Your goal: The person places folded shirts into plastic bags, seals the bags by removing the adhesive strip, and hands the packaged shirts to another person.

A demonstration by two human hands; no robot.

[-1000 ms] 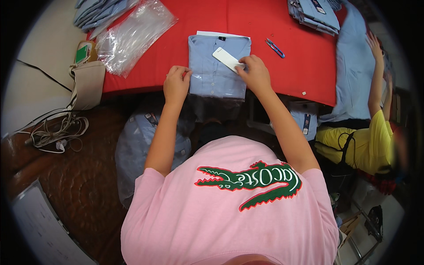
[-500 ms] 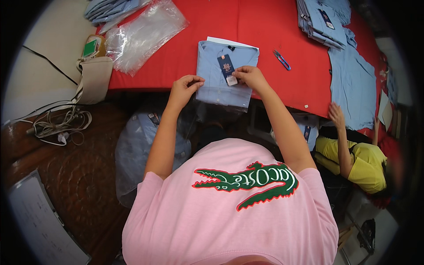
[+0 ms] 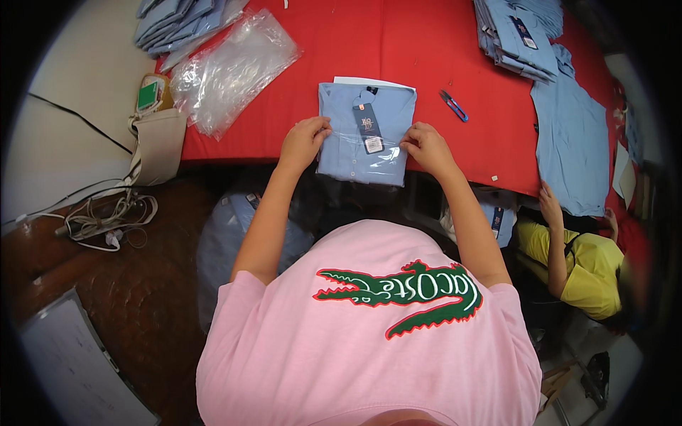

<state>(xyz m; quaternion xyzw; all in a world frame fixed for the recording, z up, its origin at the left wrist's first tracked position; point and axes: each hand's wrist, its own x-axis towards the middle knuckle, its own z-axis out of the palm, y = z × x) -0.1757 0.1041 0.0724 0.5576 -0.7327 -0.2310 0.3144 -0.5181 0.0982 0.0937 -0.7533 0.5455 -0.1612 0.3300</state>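
Observation:
A folded light blue shirt (image 3: 339, 106) lies at the front edge of the red table, white card showing behind its collar. A dark hang tag (image 3: 366, 122) rests on its front. Clear plastic bag (image 3: 376, 174) covers the shirt's lower part, its edge running across the tag. My left hand (image 3: 305, 145) is closed in a pinch on the bag at the shirt's left side. On the right side, my right hand (image 3: 429, 149) pinches the bag too, thumb and fingers together. The fingertips partly hide the film they grip.
Flat clear bags (image 3: 238, 67) lie at left by stacked blue shirts (image 3: 174, 25). Blue thread snips (image 3: 453, 106) lie to the right. More shirts (image 3: 515, 42) are piled far right, where a person in yellow (image 3: 586, 266) handles a spread blue shirt (image 3: 574, 142). Cables (image 3: 106, 213) coil at lower left.
My right hand has left the hang tag and moved to the shirt's right side. The tag hangs straighter, with the bag's edge across it. The co-worker's hand has lowered slightly.

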